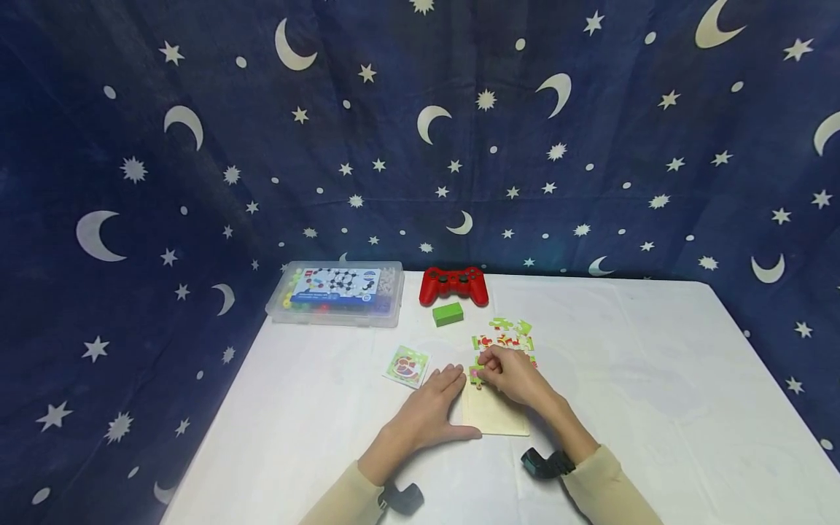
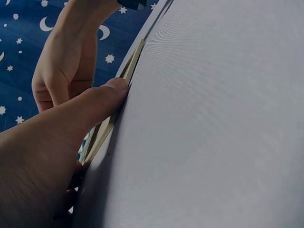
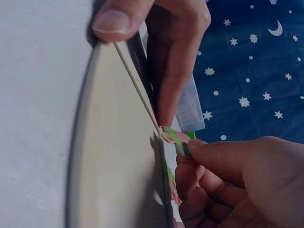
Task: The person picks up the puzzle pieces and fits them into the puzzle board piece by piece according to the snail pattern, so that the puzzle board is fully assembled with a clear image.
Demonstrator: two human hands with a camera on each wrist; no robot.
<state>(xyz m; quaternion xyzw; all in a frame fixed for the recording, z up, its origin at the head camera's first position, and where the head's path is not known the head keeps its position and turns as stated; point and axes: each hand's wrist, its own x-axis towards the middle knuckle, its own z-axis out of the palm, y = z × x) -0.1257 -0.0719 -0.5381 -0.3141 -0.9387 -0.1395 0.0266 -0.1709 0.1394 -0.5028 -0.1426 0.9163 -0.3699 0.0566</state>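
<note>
A pale wooden puzzle board lies flat on the white table. Between thumb and fingertips my right hand pinches a green jigsaw piece with a pink patch, at the board's left side. Spread beside the board, my left hand has its fingers along the left edge. Its thumb touches the near edge. Beyond the right hand are several red, green and white jigsaw pieces, partly covered by that hand. Farther back lie green pieces.
Left of the board is a small picture card. A green block sits behind, near a red game controller. At the back left stands a clear plastic case with coloured parts. A starry blue curtain borders the table.
</note>
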